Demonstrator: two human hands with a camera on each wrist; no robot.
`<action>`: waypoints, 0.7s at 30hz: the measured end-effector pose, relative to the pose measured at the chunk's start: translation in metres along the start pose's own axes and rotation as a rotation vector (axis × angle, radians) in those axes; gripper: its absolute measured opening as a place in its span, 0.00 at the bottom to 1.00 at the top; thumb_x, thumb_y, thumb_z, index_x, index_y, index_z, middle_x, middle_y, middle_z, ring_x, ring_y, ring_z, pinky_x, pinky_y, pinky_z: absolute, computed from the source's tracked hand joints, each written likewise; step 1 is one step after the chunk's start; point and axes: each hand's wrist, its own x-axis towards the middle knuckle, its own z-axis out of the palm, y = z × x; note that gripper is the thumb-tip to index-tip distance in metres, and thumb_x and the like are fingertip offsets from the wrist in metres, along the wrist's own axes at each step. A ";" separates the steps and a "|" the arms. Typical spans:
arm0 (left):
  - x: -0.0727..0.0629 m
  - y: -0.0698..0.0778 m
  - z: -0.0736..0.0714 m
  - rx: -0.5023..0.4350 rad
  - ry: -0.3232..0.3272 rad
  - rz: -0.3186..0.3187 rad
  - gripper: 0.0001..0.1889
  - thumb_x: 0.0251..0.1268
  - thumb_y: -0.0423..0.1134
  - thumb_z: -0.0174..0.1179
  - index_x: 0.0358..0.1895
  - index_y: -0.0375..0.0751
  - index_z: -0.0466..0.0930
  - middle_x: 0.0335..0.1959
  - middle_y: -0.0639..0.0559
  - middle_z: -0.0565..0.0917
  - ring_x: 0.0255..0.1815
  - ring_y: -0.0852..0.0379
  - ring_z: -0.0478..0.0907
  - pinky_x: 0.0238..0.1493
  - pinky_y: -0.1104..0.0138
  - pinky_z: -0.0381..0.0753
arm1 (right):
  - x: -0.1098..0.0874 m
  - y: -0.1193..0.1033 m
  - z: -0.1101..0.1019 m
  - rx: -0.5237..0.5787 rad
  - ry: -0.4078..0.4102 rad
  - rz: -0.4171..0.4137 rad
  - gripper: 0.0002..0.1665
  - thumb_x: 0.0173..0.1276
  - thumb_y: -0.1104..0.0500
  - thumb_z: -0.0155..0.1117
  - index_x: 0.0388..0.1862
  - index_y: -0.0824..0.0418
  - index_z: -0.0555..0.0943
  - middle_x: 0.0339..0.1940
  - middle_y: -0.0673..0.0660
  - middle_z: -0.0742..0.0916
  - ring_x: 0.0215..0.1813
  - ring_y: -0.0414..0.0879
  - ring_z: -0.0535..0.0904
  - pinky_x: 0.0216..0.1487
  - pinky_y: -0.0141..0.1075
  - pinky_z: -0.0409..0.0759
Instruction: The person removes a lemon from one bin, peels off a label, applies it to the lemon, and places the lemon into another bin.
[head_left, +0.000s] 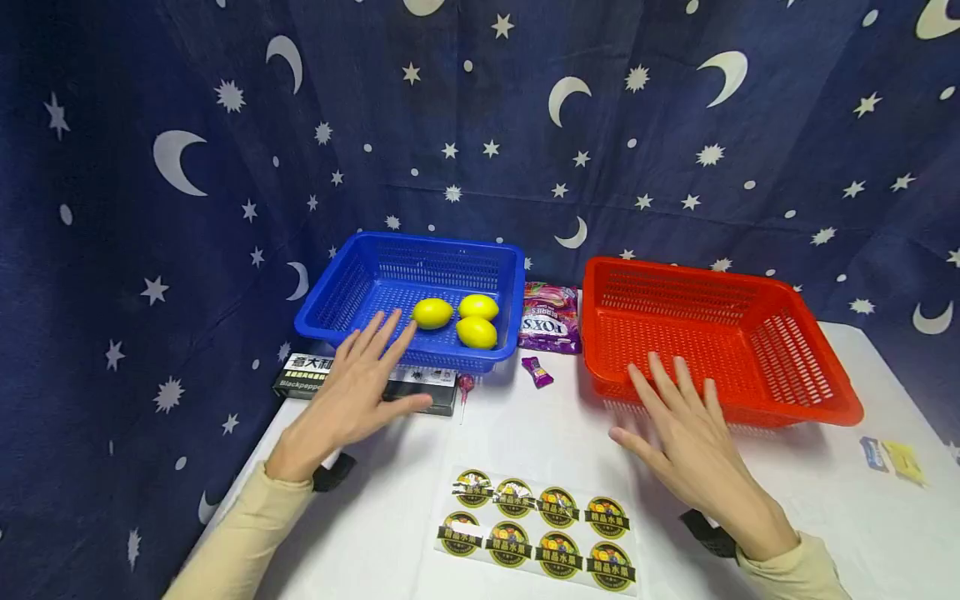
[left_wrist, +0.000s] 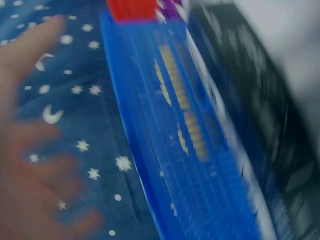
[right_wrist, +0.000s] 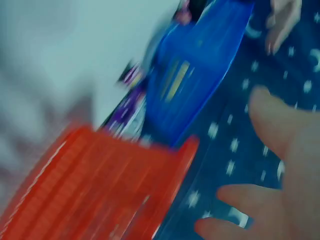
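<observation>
My left hand (head_left: 358,387) hovers with spread fingers near the front rim of a blue basket (head_left: 337,250), overlapping it in the head view, and holds nothing. Inside that basket lie three lemons (head_left: 432,314). Over on the right, my right hand (head_left: 686,446) is also spread and holds nothing, its fingertips overlapping the front wall of a red basket (head_left: 825,408). A sheet of round fruit stickers (head_left: 534,533) lies between the two forearms. Both wrist views are blurred; the left hand (left_wrist: 35,165) and right hand (right_wrist: 280,165) appear there with fingers apart.
Behind the left hand is a black pepper box (head_left: 420,392), with a lollipop (head_left: 466,385) beside it. A purple candy bag (head_left: 550,318) stands between the baskets, a wrapped candy (head_left: 537,372) before it. Two small packets (head_left: 903,461) lie far right. A starry curtain (head_left: 480,125) hangs behind.
</observation>
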 end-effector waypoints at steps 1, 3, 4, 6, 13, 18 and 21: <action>0.008 -0.006 -0.007 -0.024 0.040 0.060 0.48 0.62 0.65 0.66 0.81 0.47 0.59 0.84 0.42 0.56 0.84 0.38 0.52 0.78 0.37 0.56 | 0.008 -0.007 0.000 0.020 0.012 -0.035 0.53 0.67 0.36 0.68 0.83 0.56 0.59 0.84 0.68 0.59 0.85 0.70 0.46 0.81 0.69 0.35; 0.030 -0.018 -0.022 -0.057 0.107 0.183 0.39 0.63 0.56 0.69 0.76 0.45 0.69 0.78 0.42 0.69 0.79 0.38 0.63 0.74 0.39 0.65 | 0.025 -0.022 0.003 0.061 0.046 -0.107 0.47 0.68 0.39 0.69 0.80 0.56 0.66 0.82 0.67 0.65 0.84 0.68 0.54 0.82 0.65 0.47; 0.042 -0.024 -0.029 -0.062 0.123 0.234 0.36 0.63 0.52 0.70 0.73 0.45 0.73 0.75 0.42 0.73 0.77 0.38 0.68 0.72 0.40 0.68 | 0.034 -0.030 0.005 0.080 0.054 -0.139 0.45 0.69 0.40 0.69 0.79 0.55 0.68 0.81 0.67 0.67 0.83 0.67 0.57 0.81 0.63 0.53; 0.070 -0.034 -0.042 -0.043 0.105 0.292 0.33 0.64 0.49 0.71 0.71 0.45 0.76 0.70 0.43 0.79 0.72 0.38 0.73 0.69 0.42 0.73 | 0.052 -0.047 0.011 0.118 0.071 -0.200 0.40 0.69 0.42 0.69 0.76 0.55 0.72 0.79 0.66 0.70 0.81 0.66 0.62 0.77 0.62 0.63; 0.149 -0.061 -0.043 0.133 -0.244 0.263 0.34 0.65 0.54 0.70 0.74 0.58 0.72 0.49 0.47 0.90 0.30 0.53 0.80 0.30 0.63 0.80 | 0.109 -0.079 0.034 0.190 0.099 -0.267 0.32 0.74 0.46 0.64 0.72 0.58 0.76 0.74 0.68 0.76 0.75 0.64 0.72 0.69 0.60 0.75; 0.179 -0.071 -0.018 0.163 -0.504 0.186 0.36 0.64 0.55 0.70 0.76 0.63 0.68 0.53 0.43 0.89 0.16 0.58 0.56 0.20 0.67 0.61 | 0.131 -0.081 0.045 0.188 0.087 -0.205 0.31 0.76 0.45 0.62 0.72 0.56 0.76 0.73 0.70 0.76 0.76 0.63 0.72 0.70 0.59 0.75; 0.188 -0.076 -0.006 0.151 -0.599 0.104 0.38 0.61 0.53 0.73 0.75 0.64 0.68 0.73 0.49 0.76 0.34 0.54 0.79 0.37 0.62 0.81 | 0.136 -0.082 0.051 0.206 0.067 -0.183 0.30 0.77 0.44 0.61 0.71 0.55 0.77 0.73 0.70 0.76 0.75 0.63 0.72 0.70 0.59 0.74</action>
